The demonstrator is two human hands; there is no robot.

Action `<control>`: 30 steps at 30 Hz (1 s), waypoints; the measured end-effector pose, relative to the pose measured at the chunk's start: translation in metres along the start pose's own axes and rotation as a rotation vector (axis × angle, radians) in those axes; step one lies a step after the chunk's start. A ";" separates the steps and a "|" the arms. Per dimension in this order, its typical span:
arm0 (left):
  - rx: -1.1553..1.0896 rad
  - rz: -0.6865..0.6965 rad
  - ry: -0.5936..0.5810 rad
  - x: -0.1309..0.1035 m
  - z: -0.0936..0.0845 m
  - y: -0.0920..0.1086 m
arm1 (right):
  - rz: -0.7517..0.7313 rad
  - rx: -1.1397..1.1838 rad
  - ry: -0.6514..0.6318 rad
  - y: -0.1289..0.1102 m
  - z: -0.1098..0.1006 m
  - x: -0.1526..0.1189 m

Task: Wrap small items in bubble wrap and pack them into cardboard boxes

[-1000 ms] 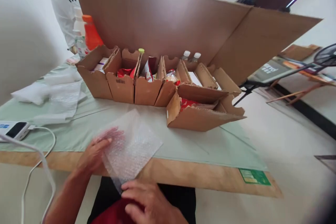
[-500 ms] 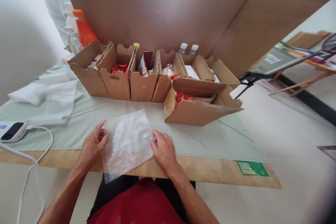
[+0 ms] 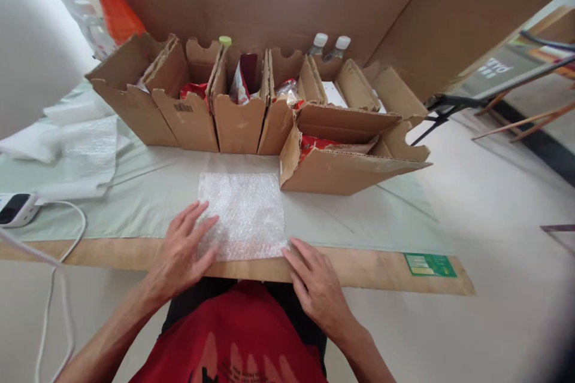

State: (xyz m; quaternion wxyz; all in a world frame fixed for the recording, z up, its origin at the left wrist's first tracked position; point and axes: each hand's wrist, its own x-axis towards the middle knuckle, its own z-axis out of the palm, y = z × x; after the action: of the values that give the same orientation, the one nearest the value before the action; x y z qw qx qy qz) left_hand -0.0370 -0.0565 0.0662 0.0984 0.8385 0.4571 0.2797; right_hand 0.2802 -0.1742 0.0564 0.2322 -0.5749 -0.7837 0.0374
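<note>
A clear bubble wrap bag [image 3: 245,212] lies flat on the pale green cloth, its near edge over the bare wood strip at the table's front. My left hand [image 3: 184,248] rests on its left side, fingers spread and nothing gripped. At the bag's near right corner, my right hand [image 3: 317,284] touches it with outstretched fingertips; the fingers are apart. Just beyond the bag to the right stands a cardboard file box [image 3: 350,173] holding a red packet [image 3: 312,143].
A row of cardboard boxes [image 3: 240,128] stands behind, holding packets. More bubble wrap [image 3: 90,146] is piled at the left, near a power strip [image 3: 18,209] with a white cable [image 3: 83,227]. Bottles, one of them orange [image 3: 117,9], and a tall cardboard panel [image 3: 269,0] stand at the back.
The bubble wrap bag, tilted and held between both hands before, now lies flat and square on the table. My fingers have opened out over it. The view has dipped downward.
</note>
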 end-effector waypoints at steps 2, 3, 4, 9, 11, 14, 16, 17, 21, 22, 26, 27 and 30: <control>-0.015 0.079 -0.112 -0.010 -0.002 0.010 | -0.055 -0.042 -0.059 -0.001 0.006 0.008; -0.028 0.108 -0.178 -0.012 0.000 0.015 | -0.066 -0.053 -0.083 -0.002 0.010 0.014; -0.038 0.132 -0.244 -0.013 0.003 0.019 | -0.071 -0.055 -0.100 -0.004 0.013 0.021; -0.025 0.152 -0.409 -0.007 0.014 0.030 | -0.066 0.153 0.004 -0.018 0.010 0.046; -0.027 0.131 -0.393 -0.009 0.009 0.028 | -0.037 0.304 0.043 -0.023 -0.002 0.046; -0.080 0.086 -0.384 -0.014 -0.007 0.020 | 0.101 0.477 0.053 -0.021 -0.020 0.038; -0.154 0.034 -0.412 -0.015 -0.018 0.016 | 0.200 0.563 -0.010 -0.015 -0.027 0.030; -0.197 -0.009 -0.432 -0.014 -0.023 0.015 | 0.232 0.598 -0.067 -0.012 -0.029 0.026; -0.351 -0.248 -0.517 -0.003 -0.032 0.016 | 0.370 0.652 -0.222 -0.005 -0.020 0.019; -0.381 -0.298 -0.525 0.000 -0.032 0.016 | 0.417 0.657 -0.205 -0.005 -0.015 0.020; -0.406 -0.387 -0.461 0.002 -0.029 0.013 | 0.553 0.651 -0.061 -0.009 0.006 0.030; -0.391 -0.399 -0.428 0.001 -0.027 0.012 | 0.573 0.631 -0.029 -0.009 0.011 0.032; -0.335 -0.462 -0.333 0.000 -0.020 0.011 | 0.618 0.605 0.052 -0.007 0.022 0.037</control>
State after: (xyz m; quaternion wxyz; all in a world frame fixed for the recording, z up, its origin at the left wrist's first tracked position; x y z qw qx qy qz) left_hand -0.0399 -0.0642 0.0872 0.3691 0.7192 0.5604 0.1801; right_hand 0.2566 -0.1382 0.0508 0.3880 -0.6894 -0.5221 0.3188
